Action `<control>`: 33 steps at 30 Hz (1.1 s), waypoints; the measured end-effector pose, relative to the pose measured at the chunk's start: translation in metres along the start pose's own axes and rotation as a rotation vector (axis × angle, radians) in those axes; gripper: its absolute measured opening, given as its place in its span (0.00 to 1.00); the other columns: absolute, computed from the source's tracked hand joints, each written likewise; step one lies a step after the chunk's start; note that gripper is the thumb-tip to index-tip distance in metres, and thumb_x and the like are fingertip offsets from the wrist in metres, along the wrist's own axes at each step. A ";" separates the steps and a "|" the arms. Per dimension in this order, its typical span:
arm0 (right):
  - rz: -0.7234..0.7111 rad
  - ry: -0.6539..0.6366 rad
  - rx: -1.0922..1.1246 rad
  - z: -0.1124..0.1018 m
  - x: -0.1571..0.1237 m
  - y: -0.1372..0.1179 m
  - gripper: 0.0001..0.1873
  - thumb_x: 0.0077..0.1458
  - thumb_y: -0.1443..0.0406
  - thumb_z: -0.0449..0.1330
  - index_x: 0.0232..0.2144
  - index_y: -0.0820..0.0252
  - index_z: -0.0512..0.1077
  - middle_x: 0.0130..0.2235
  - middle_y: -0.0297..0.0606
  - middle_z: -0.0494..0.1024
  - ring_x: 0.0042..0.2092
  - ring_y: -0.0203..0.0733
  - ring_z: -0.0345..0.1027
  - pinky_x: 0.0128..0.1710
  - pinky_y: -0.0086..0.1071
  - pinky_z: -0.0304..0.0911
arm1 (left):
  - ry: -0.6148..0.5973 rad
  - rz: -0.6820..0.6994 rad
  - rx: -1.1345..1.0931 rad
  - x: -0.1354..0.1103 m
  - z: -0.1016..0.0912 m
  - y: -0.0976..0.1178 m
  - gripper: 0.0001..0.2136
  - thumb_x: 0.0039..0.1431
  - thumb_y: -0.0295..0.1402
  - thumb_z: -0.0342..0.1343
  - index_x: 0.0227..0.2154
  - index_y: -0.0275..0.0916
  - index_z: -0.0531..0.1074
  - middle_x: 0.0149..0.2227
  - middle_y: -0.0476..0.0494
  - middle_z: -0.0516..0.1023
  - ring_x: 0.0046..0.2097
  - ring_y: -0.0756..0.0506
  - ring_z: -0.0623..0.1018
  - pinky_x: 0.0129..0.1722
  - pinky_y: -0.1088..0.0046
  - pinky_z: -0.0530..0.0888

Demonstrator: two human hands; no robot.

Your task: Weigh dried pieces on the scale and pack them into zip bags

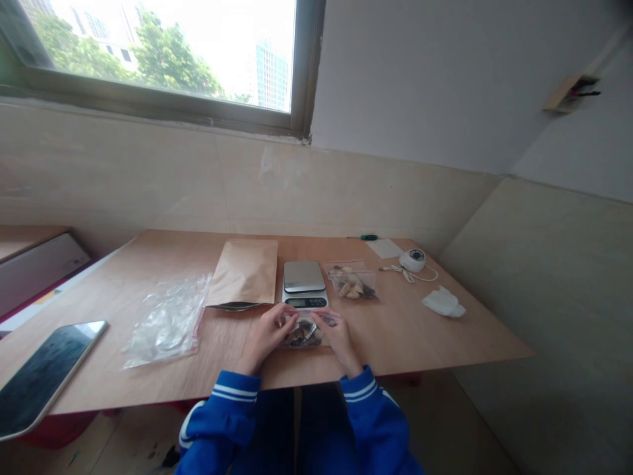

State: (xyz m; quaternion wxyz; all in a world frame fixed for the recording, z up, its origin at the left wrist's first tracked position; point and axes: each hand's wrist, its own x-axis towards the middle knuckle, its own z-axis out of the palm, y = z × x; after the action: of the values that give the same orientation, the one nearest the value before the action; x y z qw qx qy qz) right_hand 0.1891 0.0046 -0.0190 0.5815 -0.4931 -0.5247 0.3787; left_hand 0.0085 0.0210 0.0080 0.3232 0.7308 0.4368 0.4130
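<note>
A small clear zip bag (pixel 304 333) with dark and pale pieces inside lies on the wooden table (pixel 395 330) near its front edge. My left hand (pixel 267 333) pinches the bag's left top edge. My right hand (pixel 339 336) pinches its right top edge. Both hands come out of blue sleeves with white stripes. Just behind the bag stands a small digital scale (pixel 304 282) with a steel platform. A second filled zip bag (pixel 353 282) lies to the right of the scale.
A brown paper pouch (pixel 244 274) lies left of the scale, and a pile of empty clear bags (pixel 165 320) lies further left. A phone (pixel 42 373) rests at the table's left front. A white round device with cable (pixel 413 260), white tissue (pixel 442 302) and a green pen (pixel 368 237) sit at the right.
</note>
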 end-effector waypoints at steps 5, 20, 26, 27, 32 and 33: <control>0.012 -0.006 0.023 0.000 -0.001 -0.001 0.13 0.49 0.56 0.63 0.29 0.62 0.75 0.31 0.39 0.78 0.36 0.42 0.72 0.38 0.34 0.68 | -0.041 -0.002 -0.060 0.000 -0.001 0.001 0.14 0.57 0.45 0.52 0.36 0.39 0.74 0.35 0.44 0.78 0.35 0.47 0.75 0.35 0.73 0.70; -0.465 0.090 -0.712 0.006 -0.009 -0.032 0.18 0.58 0.65 0.53 0.51 0.57 0.66 0.52 0.44 0.70 0.55 0.47 0.59 0.56 0.44 0.52 | 0.091 0.040 -0.017 0.002 0.000 0.001 0.12 0.57 0.42 0.52 0.32 0.39 0.73 0.32 0.47 0.77 0.30 0.50 0.73 0.29 0.76 0.68; -0.436 -0.193 -0.868 0.019 -0.002 -0.056 0.09 0.60 0.64 0.53 0.33 0.56 0.73 0.33 0.35 0.78 0.40 0.43 0.68 0.49 0.40 0.51 | 0.076 0.064 -0.079 -0.002 -0.004 0.005 0.13 0.59 0.42 0.50 0.31 0.37 0.72 0.31 0.45 0.76 0.33 0.49 0.74 0.32 0.75 0.70; -0.435 -0.197 -0.877 0.021 0.000 -0.057 0.09 0.61 0.64 0.53 0.31 0.55 0.73 0.32 0.34 0.78 0.38 0.42 0.68 0.48 0.39 0.51 | 0.076 0.055 -0.092 -0.002 -0.004 0.005 0.13 0.59 0.42 0.50 0.31 0.37 0.71 0.31 0.45 0.76 0.34 0.48 0.74 0.33 0.75 0.70; -0.422 -0.118 -0.913 0.019 0.002 -0.056 0.11 0.59 0.69 0.55 0.27 0.55 0.73 0.28 0.32 0.78 0.33 0.40 0.69 0.42 0.36 0.50 | 0.081 0.040 -0.158 -0.002 -0.003 0.002 0.13 0.57 0.43 0.52 0.32 0.37 0.70 0.32 0.45 0.76 0.35 0.47 0.75 0.35 0.73 0.71; -0.416 -0.112 -0.910 0.018 0.001 -0.055 0.11 0.59 0.69 0.55 0.26 0.55 0.73 0.28 0.32 0.78 0.32 0.40 0.69 0.42 0.36 0.50 | 0.089 0.038 -0.148 -0.002 -0.002 0.001 0.13 0.57 0.44 0.53 0.30 0.38 0.71 0.31 0.45 0.76 0.34 0.48 0.75 0.34 0.74 0.71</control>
State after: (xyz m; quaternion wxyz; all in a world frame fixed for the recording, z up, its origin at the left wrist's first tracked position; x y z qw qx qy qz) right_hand 0.1670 -0.0040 0.0342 0.3418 -0.5606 -0.7541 0.0138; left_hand 0.0061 0.0190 0.0087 0.3486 0.6940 0.4051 0.4824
